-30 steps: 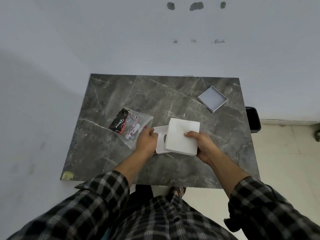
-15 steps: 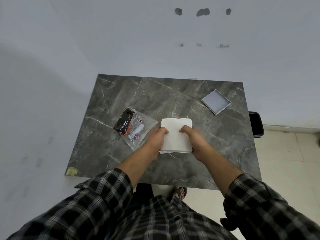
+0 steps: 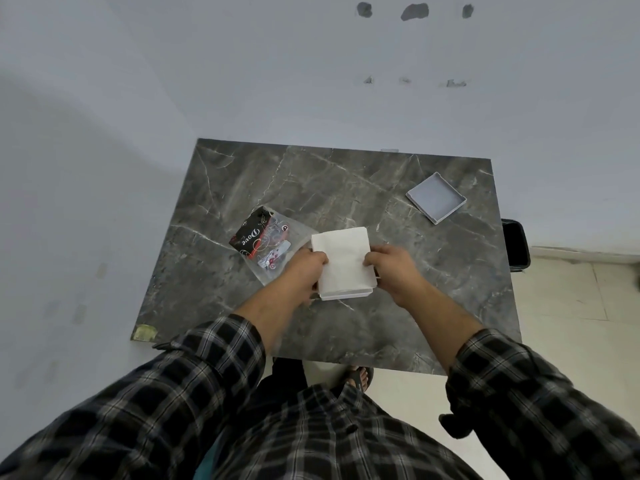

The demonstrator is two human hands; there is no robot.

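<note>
Change, logged first: a second ago the white square pad (image 3: 343, 263) stood tilted in the right hand (image 3: 391, 271) alone, and the shallow white box (image 3: 346, 295), held at its left by the left hand (image 3: 304, 271), showed a cut-out face beside it. Now the pad lies flat over the box and hides that face; only the box's near rim and right corner show beneath. I judge the pad seated or nearly so, which leaves the closing of the box as the step to come.

Hands: both are curled in at the sides of the stack, left on the left edge and right on the right edge, thumbs towards the pad's top. Whether the fingers underneath grip the box as well, I cannot tell from this angle.

Location: stack sits near the middle of the dark grey marble-patterned tabletop (image 3: 311, 181), slightly towards the near edge. It appears to rest on the surface rather than hang above it.

Appearance of pad: matt white, soft-looking, faintly creased across the face, corners square, far edge slightly overhanging the box.

Other entries: clear plastic pouch holding a black and red packet (image 3: 268, 244), just beside the left hand; pale grey square lid (image 3: 435, 198), open side up, well apart at the far right corner; black bin (image 3: 515, 245) beyond the table's right edge.
</note>
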